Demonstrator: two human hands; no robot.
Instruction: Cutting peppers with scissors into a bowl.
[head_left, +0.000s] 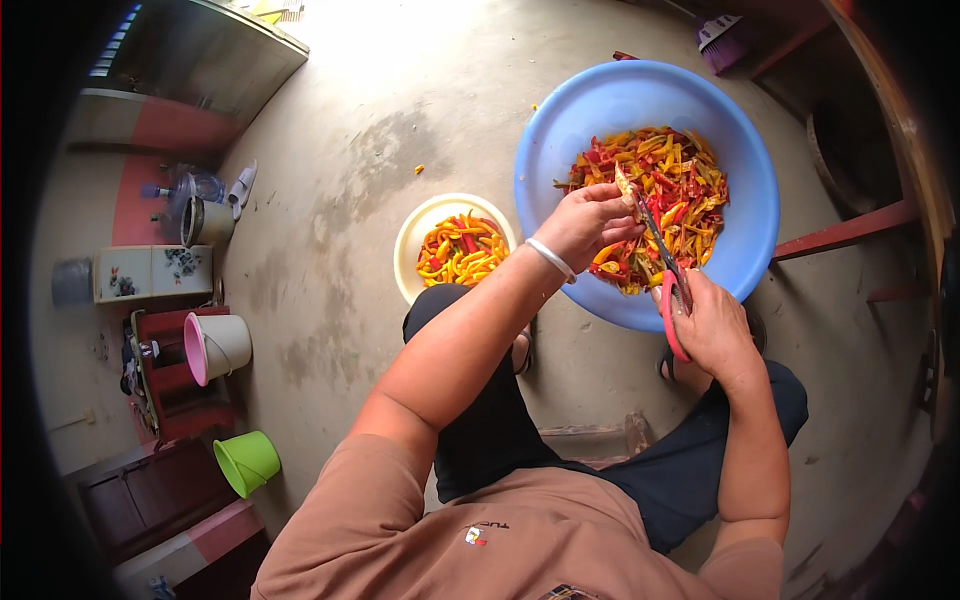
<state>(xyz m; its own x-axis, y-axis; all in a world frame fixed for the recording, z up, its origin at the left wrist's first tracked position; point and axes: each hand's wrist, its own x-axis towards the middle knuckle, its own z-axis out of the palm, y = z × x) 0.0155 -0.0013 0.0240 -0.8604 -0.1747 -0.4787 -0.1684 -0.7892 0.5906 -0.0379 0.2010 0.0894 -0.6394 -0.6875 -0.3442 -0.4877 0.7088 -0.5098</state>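
Observation:
My left hand (592, 222), with a pale bracelet at the wrist, pinches a cut-open chili pepper (625, 184) over the big blue basin (548, 140). In my right hand (715, 325) are scissors (672, 325) with red handles. Their blades point up and left, and the tips come close to the pepper at my left fingers; whether they touch it I cannot tell. Beneath both hands lies a heap of cut red and yellow chili peppers (690, 180) in the basin. Left of it stands a smaller cream basin (408, 250) holding whole yellow and red peppers (465, 262).
Both basins rest on a concrete floor (340, 180) by my feet. Along the left side are a green bucket (247, 464), a white bucket (222, 346) with a pink inside, and a white cabinet (155, 273). A purple broom (720, 45) and a red wooden bar (850, 228) are at right.

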